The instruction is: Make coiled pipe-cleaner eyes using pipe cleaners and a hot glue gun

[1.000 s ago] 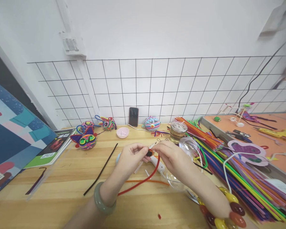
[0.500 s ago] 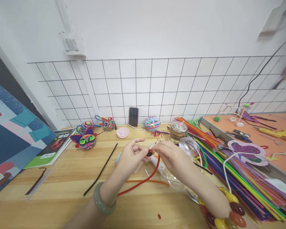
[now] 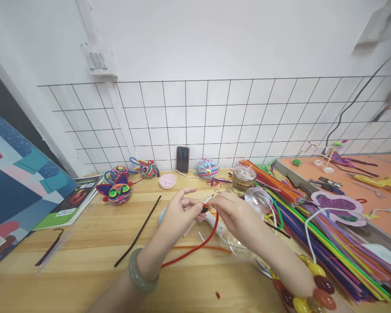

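My left hand (image 3: 179, 214) pinches a small black-and-orange piece (image 3: 205, 209) between thumb and fingers. From the right, my right hand (image 3: 236, 214) meets it with fingers bent together over the end of a red pipe cleaner (image 3: 195, 248); its fingertips are partly hidden. The pipe cleaner curves down from between the hands to the table by my left wrist. Beneath the hands lies a white glue gun (image 3: 216, 225), partly covered. An orange pipe cleaner (image 3: 211, 248) rests on the wood below, and a black one (image 3: 138, 230) lies to the left.
Bundles of coloured pipe cleaners (image 3: 332, 243) fill the right side. A glass cup (image 3: 243, 180), clear plastic shells (image 3: 258, 201), a pink dish (image 3: 167, 181) and a phone (image 3: 183, 159) stand behind. Wrapped colourful ornaments (image 3: 117, 194) sit back left. Scissors (image 3: 263, 268) lie under my right forearm.
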Available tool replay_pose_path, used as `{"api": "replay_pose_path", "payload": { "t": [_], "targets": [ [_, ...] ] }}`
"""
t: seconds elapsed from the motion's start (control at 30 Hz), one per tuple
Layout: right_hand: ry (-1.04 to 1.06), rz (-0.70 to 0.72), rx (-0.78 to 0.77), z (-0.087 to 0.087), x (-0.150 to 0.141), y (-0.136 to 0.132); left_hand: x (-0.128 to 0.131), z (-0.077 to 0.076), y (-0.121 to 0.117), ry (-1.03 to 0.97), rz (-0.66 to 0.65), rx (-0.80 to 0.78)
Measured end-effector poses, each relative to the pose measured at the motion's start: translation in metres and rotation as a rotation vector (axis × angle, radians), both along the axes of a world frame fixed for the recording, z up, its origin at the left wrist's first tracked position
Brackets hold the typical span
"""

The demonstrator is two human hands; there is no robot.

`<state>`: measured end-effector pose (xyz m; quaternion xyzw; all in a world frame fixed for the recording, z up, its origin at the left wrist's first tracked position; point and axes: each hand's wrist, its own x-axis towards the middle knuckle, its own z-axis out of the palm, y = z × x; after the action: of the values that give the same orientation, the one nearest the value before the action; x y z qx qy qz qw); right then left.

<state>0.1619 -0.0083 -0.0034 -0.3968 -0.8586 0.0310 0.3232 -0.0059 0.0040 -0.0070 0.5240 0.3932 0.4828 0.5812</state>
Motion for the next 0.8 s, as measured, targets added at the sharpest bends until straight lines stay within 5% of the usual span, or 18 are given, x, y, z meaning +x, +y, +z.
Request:
{"api": "replay_pose_path", "payload": {
  "t": [0.8],
  "targets": [
    [-0.032,-0.004,-0.005,0.0014,-0.0008,0.0002,0.0012,-0.0017,-0.0009,-0.017,0.007,-0.006]
  ]
}}
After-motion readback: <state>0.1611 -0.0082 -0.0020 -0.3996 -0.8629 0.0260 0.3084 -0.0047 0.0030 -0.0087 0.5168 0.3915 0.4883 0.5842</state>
